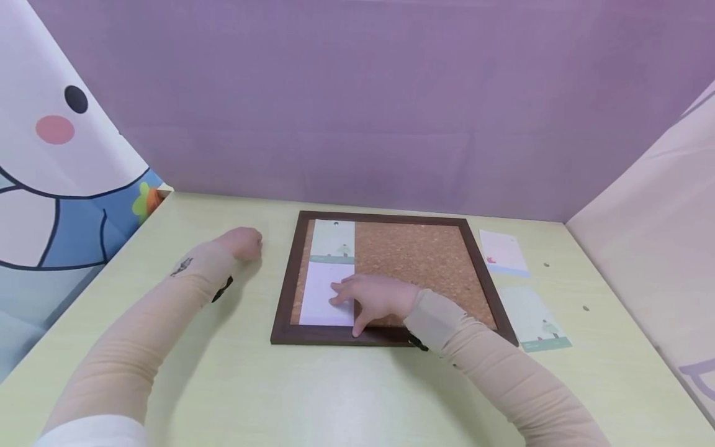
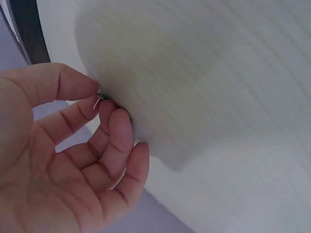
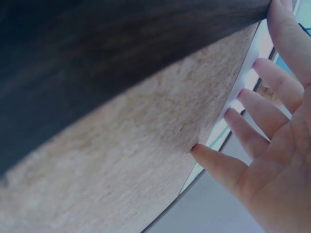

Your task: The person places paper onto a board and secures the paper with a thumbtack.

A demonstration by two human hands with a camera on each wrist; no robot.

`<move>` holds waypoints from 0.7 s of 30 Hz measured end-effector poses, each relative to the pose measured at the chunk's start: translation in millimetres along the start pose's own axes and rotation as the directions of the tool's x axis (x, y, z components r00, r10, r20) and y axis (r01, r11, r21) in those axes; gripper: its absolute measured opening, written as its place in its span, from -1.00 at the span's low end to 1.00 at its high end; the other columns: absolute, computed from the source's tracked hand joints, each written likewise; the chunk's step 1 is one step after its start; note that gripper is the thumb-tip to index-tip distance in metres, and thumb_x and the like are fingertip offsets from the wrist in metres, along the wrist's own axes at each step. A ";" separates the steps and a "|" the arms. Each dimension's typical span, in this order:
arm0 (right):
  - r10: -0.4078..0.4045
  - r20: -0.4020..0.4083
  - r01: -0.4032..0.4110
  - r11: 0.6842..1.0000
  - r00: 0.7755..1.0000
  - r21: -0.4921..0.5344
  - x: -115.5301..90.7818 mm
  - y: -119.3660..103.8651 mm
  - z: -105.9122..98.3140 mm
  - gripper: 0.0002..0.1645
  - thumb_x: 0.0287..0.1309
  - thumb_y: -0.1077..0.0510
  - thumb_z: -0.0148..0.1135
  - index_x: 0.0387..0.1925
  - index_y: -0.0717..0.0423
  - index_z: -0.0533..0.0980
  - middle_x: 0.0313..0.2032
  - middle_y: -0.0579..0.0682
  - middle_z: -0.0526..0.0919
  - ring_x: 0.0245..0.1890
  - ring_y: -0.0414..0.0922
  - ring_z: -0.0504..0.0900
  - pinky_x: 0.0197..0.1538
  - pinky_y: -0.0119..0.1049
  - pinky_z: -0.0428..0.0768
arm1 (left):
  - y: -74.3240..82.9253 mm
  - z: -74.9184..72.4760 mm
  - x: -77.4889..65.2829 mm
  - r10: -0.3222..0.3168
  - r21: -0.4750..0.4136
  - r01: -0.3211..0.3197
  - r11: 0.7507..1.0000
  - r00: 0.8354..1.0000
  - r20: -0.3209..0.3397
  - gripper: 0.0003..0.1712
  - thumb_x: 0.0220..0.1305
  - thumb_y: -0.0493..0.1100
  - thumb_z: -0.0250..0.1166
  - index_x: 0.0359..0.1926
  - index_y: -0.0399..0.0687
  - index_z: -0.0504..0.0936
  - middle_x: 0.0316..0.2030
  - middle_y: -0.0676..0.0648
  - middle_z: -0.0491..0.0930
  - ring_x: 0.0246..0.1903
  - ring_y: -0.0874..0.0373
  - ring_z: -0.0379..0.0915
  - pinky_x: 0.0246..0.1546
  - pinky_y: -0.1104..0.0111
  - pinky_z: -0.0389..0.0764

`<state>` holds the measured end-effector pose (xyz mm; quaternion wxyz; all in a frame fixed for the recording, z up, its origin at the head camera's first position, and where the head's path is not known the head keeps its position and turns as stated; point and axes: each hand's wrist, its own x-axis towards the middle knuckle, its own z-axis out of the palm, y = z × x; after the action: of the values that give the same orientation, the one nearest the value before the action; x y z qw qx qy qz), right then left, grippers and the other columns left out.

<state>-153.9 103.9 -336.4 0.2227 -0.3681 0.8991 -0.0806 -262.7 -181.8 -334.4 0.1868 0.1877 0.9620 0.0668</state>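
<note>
In the head view my left hand [image 1: 242, 242] is low over the table, left of a framed cork board [image 1: 413, 254]. The left wrist view shows that hand pinching a thumbtack [image 2: 96, 103] between thumb and index finger, its thin metal point showing and its dark head mostly hidden. My right hand [image 1: 380, 295] spreads its fingers over a white card [image 1: 324, 301] at the board's lower left. Its fingertips touch the card, while the thumb [image 3: 286, 34] rests on the dark frame. Above lies a pale green card [image 1: 329, 239] with a tack [image 1: 336, 223] at its top.
Right of the board, a white card with a red picture [image 1: 505, 251] and a pale green card with trees [image 1: 536, 320] lie on the table [image 1: 223, 372]. Two small tacks, a far one [image 1: 547, 265] and a nearer one [image 1: 586, 308], sit beyond them. A purple curtain [image 1: 357, 112] hangs behind.
</note>
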 end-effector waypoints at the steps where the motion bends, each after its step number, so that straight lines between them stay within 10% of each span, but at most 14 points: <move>1: -0.002 -0.001 0.002 1.000 1.000 -0.004 0.2 0.2 0.1 -0.20 -0.11 0.03 0.48 0.23 -0.02 0.42 0.41 -0.06 0.16 0.42 -0.05 0.14 0.43 -0.17 0.12 | -0.4 0.2 0.3 0.000 -0.003 0.000 1.000 1.000 0.002 -0.71 0.30 -0.30 -0.05 -0.15 -0.48 0.47 -0.12 -0.40 0.53 -0.10 -0.20 0.43 0.07 -0.01 0.41; 21: -0.008 -0.008 0.008 1.000 1.000 0.011 -1.6 1.9 -0.5 -0.20 -0.11 0.04 0.47 0.24 -0.01 0.41 0.41 -0.06 0.16 0.42 -0.05 0.13 0.43 -0.17 0.12 | -6.5 1.2 -4.6 0.031 -0.045 -0.033 0.998 0.998 -0.047 -0.76 0.23 -0.40 -0.07 -0.57 -0.15 0.28 -0.57 -0.06 0.26 -0.46 0.05 0.23 -0.33 0.25 0.30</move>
<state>-154.3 106.4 -336.0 0.2208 -0.3702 0.8980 -0.0881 -260.5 -189.4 -335.2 0.1676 0.1972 0.9611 0.0962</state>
